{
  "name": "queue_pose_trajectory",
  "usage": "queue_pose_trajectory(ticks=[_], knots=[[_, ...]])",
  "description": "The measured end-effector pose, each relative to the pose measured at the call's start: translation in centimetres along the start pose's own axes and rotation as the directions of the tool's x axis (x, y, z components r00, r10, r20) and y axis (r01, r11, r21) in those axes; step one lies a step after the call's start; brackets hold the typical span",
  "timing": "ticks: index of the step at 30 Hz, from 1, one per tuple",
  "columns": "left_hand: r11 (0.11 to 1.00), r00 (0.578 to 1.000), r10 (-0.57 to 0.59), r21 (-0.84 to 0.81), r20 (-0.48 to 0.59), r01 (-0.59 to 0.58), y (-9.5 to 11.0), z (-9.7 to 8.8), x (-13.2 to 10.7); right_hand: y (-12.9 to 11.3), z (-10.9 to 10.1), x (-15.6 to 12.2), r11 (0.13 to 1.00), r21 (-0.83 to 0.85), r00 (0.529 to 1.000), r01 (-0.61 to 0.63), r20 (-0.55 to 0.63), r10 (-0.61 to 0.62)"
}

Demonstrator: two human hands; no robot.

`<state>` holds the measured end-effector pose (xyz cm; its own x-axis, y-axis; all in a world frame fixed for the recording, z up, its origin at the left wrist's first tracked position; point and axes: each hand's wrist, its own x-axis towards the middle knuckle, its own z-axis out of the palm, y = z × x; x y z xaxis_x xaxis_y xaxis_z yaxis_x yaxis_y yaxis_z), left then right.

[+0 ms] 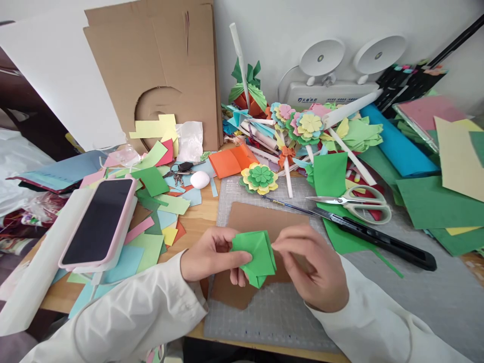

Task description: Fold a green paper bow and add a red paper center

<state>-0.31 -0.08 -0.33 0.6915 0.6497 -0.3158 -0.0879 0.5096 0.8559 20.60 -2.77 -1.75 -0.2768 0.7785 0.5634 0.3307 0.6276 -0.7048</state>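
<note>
My left hand (215,257) holds a folded piece of green paper (257,254), thumb on the front face and fingers behind it. The paper has several layers, with a small pointed flap at the bottom. My right hand (313,264) is closed in a pinch at the paper's right edge, thumb and forefinger together there. Both hands are above a piece of brown cardboard (264,219) on a grey cutting mat (272,317). Scissors (350,201), a black utility knife (381,239) and a slim pen-like tool (287,204) lie beyond my right hand.
A phone (100,222) in a pink case lies left among paper scraps (170,204). Keys (179,174) and a white egg-shaped object (199,179) lie behind. Paper flowers (260,176) and rolled paper sticks crowd the back, beside tall cardboard (155,55). Green sheets (438,201) are at right.
</note>
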Motion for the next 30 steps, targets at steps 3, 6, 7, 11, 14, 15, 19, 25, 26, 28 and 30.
queue_pose_trajectory(ticks=[3,6,7,11,14,15,19,25,26,28,30], knots=[[0.994,1.0,-0.011,0.104,-0.008,0.012,-0.19,0.21,-0.19,-0.17,0.22,0.43,0.899,0.285,0.943,-0.332,0.078,0.324],[0.982,1.0,-0.007,0.191,-0.003,0.008,-0.39,0.4,-0.27,-0.12,0.52,0.38,0.721,0.378,0.811,-0.581,0.341,0.475],[0.977,1.0,0.0,0.214,-0.009,0.002,-0.43,0.41,-0.25,-0.14,0.6,0.35,0.689,0.359,0.771,-0.63,0.393,0.5],[0.963,0.998,0.044,0.269,-0.037,-0.033,-0.5,0.26,-0.03,-0.61,0.62,0.66,0.681,0.327,0.751,-0.656,0.378,0.541],[0.963,0.998,0.056,0.267,-0.037,-0.044,-0.49,0.23,0.09,-0.99,0.48,1.1,0.667,0.367,0.76,-0.648,0.372,0.533],[0.965,0.998,0.051,0.26,-0.036,-0.04,-0.48,0.26,0.11,-1.05,0.44,1.17,0.654,0.381,0.756,-0.653,0.377,0.535],[0.978,0.998,0.028,0.21,-0.062,-0.014,-0.3,0.45,0.12,-1.0,0.35,1.05,0.621,0.416,0.747,-0.665,0.383,0.543],[0.987,0.992,0.069,0.151,-0.105,-0.053,-0.05,0.44,0.44,-0.67,0.42,0.93,0.662,0.413,0.78,-0.626,0.346,0.521],[0.985,0.991,0.083,0.157,-0.103,-0.066,-0.06,0.42,0.51,-0.62,0.45,0.94,0.667,0.417,0.786,-0.618,0.332,0.521],[0.979,0.989,0.106,0.185,-0.107,-0.085,-0.1,0.41,0.58,-0.55,0.52,0.92,0.667,0.417,0.787,-0.617,0.314,0.532],[0.971,0.986,0.115,0.222,-0.124,-0.086,-0.17,0.45,0.58,-0.53,0.62,0.86,0.661,0.413,0.779,-0.626,0.309,0.545]])
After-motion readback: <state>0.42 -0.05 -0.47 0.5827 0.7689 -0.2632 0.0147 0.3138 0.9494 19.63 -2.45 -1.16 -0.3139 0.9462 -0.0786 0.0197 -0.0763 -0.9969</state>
